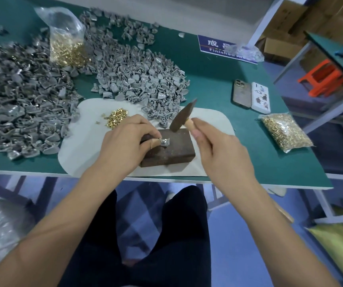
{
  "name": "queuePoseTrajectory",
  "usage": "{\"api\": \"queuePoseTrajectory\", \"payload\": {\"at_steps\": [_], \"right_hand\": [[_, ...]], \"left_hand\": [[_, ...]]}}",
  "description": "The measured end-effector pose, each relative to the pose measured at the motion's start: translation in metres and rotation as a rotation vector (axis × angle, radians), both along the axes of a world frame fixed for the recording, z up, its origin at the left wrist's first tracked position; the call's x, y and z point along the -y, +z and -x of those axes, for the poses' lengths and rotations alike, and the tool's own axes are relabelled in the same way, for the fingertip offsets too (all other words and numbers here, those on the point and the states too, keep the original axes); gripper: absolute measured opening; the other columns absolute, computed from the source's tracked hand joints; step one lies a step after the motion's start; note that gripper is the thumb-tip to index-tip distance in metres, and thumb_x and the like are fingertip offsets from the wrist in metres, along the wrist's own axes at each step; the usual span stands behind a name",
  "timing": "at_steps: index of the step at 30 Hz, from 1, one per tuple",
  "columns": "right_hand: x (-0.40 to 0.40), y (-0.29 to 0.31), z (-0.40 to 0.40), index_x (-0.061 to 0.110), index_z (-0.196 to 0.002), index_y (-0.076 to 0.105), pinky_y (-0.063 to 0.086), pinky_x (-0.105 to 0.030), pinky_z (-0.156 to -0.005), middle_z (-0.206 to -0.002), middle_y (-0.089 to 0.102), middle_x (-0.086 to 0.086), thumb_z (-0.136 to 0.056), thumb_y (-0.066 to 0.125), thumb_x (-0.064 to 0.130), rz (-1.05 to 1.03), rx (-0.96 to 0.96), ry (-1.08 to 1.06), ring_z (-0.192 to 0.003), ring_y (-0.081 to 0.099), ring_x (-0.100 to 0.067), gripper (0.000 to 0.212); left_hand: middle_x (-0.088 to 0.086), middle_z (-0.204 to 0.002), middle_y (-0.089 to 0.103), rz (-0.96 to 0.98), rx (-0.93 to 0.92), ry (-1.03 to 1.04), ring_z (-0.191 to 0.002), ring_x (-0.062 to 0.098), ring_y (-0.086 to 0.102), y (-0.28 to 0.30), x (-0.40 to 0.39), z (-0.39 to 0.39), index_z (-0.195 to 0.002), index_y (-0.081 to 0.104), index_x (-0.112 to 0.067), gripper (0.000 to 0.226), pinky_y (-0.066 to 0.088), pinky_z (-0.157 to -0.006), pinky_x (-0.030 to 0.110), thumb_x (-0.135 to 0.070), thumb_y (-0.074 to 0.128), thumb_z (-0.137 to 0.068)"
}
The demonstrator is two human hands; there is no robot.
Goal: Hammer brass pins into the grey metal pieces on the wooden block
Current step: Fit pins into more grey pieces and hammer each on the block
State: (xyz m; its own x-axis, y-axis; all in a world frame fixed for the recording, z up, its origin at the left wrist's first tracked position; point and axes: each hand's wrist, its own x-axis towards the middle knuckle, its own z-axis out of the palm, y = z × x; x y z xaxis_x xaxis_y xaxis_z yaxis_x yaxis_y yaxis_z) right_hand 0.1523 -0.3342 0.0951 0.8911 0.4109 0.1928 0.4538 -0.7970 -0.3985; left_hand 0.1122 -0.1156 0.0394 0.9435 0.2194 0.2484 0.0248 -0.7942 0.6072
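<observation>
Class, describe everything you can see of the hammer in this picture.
The hammer has a dark, dull metal head, blurred, with a wedge-shaped end pointing up and away and its striking end low, just over the far edge of the wooden block. Its pale wooden handle is gripped close under the head by the right hand.

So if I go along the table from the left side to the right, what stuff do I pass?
Dark grey pile → loose pins → left hand → grey piece on the block → right hand holding the hammer → phones → bag of pins.
</observation>
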Motion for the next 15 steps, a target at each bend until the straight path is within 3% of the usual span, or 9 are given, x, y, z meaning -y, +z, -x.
{"api": "queuePoseTrajectory", "payload": {"at_steps": [3, 7, 9, 10, 12, 15], "right_hand": [[0.000, -0.002, 0.001, 0.050, -0.137, 0.050, 0.048, -0.033, -0.073, -0.110, 0.074, 0.013, -0.103, 0.032, 0.062, -0.156, 0.062, -0.033, -0.093, 0.063, -0.020, 0.040], [-0.002, -0.013, 0.012, 0.051, -0.135, 0.052, 0.055, -0.043, -0.081, -0.104, 0.075, 0.003, -0.105, 0.035, 0.056, -0.002, -0.108, 0.041, -0.095, 0.065, -0.032, 0.034], [0.005, -0.008, 0.005, 0.058, -0.133, 0.045, 0.053, -0.036, -0.073, -0.102, 0.073, 0.016, -0.104, 0.031, 0.064, -0.007, -0.034, -0.006, -0.087, 0.065, -0.021, 0.033], [0.005, -0.005, 0.004, 0.057, -0.132, 0.046, 0.049, -0.032, -0.068, -0.096, 0.069, 0.024, -0.104, 0.030, 0.064, -0.084, 0.009, -0.031, -0.078, 0.061, -0.011, 0.033], [0.003, -0.004, 0.004, 0.051, -0.133, 0.051, 0.044, -0.029, -0.063, -0.084, 0.062, 0.027, -0.106, 0.033, 0.059, -0.223, 0.074, -0.049, -0.069, 0.053, -0.006, 0.034], [-0.006, -0.016, 0.015, 0.043, -0.138, 0.058, 0.054, -0.039, -0.075, -0.101, 0.076, 0.008, -0.106, 0.043, 0.047, -0.120, -0.003, 0.023, -0.088, 0.068, -0.026, 0.036]], "left_hand": [[-0.020, -0.100, 0.058, 0.020, 0.016, 0.019, -0.101, 0.004, 0.052, -0.001, 0.001, 0.002, -0.091, 0.073, -0.042, 0.006, 0.036, -0.069, 0.029, -0.043, 0.075, -0.085], [-0.021, -0.096, 0.060, 0.000, 0.014, 0.032, -0.102, 0.008, 0.052, -0.002, 0.002, 0.003, -0.093, 0.073, -0.042, 0.007, 0.039, -0.069, 0.031, -0.045, 0.073, -0.087], [-0.021, -0.095, 0.060, 0.003, 0.010, 0.028, -0.101, 0.008, 0.052, -0.002, 0.003, 0.003, -0.093, 0.074, -0.042, 0.008, 0.041, -0.070, 0.032, -0.047, 0.072, -0.087], [-0.021, -0.094, 0.060, 0.003, 0.009, 0.028, -0.101, 0.008, 0.052, -0.002, 0.002, 0.003, -0.093, 0.073, -0.042, 0.008, 0.040, -0.070, 0.031, -0.047, 0.072, -0.087], [-0.021, -0.093, 0.061, 0.007, 0.014, 0.036, -0.101, 0.008, 0.051, -0.002, 0.002, 0.003, -0.092, 0.073, -0.042, 0.007, 0.039, -0.070, 0.031, -0.047, 0.071, -0.087], [-0.020, -0.092, 0.061, -0.005, 0.023, 0.050, -0.101, 0.009, 0.051, -0.003, 0.003, 0.004, -0.093, 0.073, -0.042, 0.007, 0.036, -0.068, 0.031, -0.046, 0.072, -0.087]]}}
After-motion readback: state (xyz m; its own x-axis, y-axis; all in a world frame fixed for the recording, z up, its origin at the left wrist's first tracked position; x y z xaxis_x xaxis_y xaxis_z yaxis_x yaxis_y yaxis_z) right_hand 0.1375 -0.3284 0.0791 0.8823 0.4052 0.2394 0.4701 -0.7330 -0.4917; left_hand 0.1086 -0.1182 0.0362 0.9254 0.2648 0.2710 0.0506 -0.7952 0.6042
